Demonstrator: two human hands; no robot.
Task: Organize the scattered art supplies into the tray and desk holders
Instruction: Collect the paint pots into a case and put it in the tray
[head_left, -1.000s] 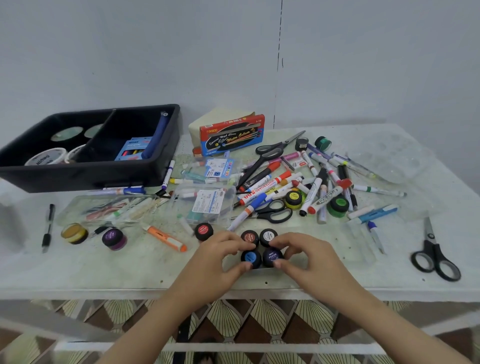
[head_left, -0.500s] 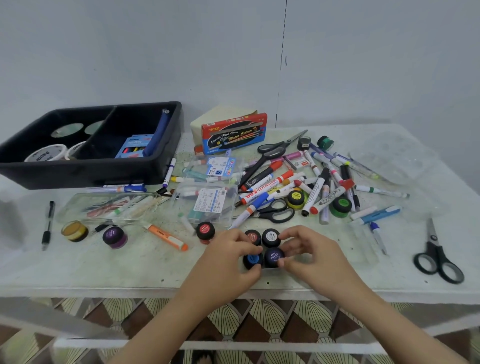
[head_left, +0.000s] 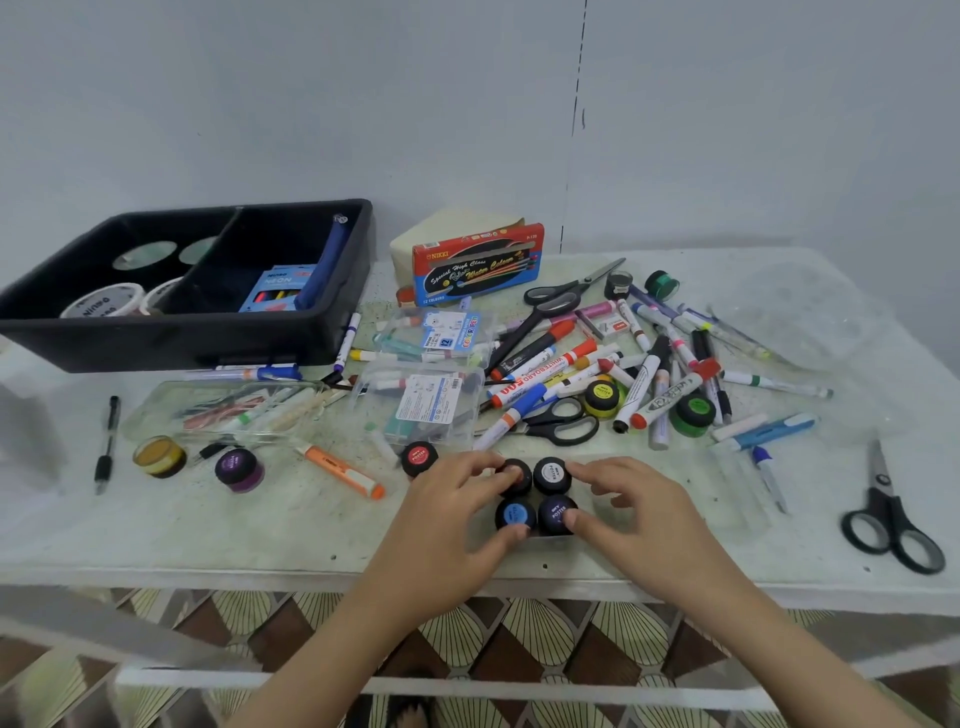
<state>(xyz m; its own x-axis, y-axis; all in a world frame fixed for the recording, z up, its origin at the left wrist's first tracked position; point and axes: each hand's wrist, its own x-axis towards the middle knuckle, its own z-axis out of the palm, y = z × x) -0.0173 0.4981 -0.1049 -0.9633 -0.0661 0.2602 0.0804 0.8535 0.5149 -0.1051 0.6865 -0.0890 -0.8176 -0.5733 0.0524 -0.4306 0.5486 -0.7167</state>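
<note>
The pale worktop (head_left: 260, 530) is strewn with supplies. At its back left stands the black tray (head_left: 171, 343), with tape rolls (head_left: 104, 301) in the left compartment and a pen pack (head_left: 278, 288) in the right. A heap of markers (head_left: 597, 364) covers the middle and right, with two scissors (head_left: 561, 423) and a yellow pot (head_left: 602, 397) and a green pot (head_left: 691, 413) mixed in. Behind the heap a red paint box (head_left: 478, 267) stands on edge. Clear cases (head_left: 223, 410) lie in front of the tray. A third pair of scissors (head_left: 888, 514) lies apart at the right edge.

Near the front edge, the left hand (head_left: 452, 519) and right hand (head_left: 639, 512) close in from either side on four pots (head_left: 555, 512) packed touching in a square on the worktop, well apart from the tray. The left fingers curl round the two left pots, forefinger on the back one, thumb against the blue-lidded front one. The right fingers curl round the two right pots, thumb on the purple lid, the others at the white-lidded one.

A red-lidded pot (head_left: 420, 457) sits just left of the left hand. Farther left lie an orange highlighter (head_left: 340, 470), a purple pot (head_left: 239, 467), an ochre pot (head_left: 158, 456) and a black pen (head_left: 106, 444).
</note>
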